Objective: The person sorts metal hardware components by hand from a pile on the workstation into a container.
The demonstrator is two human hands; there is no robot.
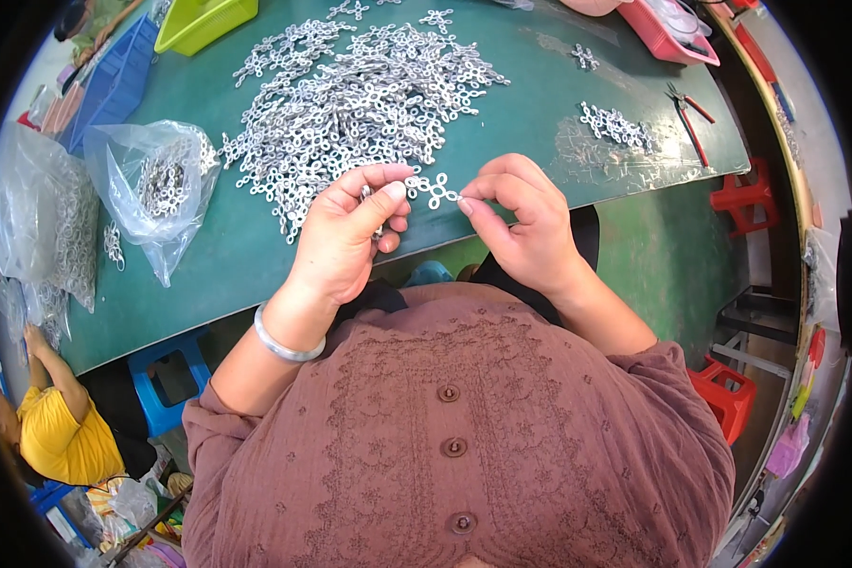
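Between my two hands, just above the table's near edge, is a small silvery metal piece [435, 190] made of joined loops in a cross shape. My left hand [358, 222] is closed, pinching one end of it between thumb and finger; more silvery loops show inside its curled fingers. The thumb and fingertip of my right hand [521, 218] pinch the loop at the other end. Right behind my hands, a large heap of similar looped metal pieces [360, 114] covers the middle of the green table [530, 104].
On the left stand an open clear bag [175, 232] of pieces and a fuller bag [66, 227]. Red-handled pliers [689, 123] and a small pile [615, 128] lie right. Bins, blue [114, 76], green [204, 24] and pink [672, 38], line the far side. A yellow-shirted person [62, 431] sits left.
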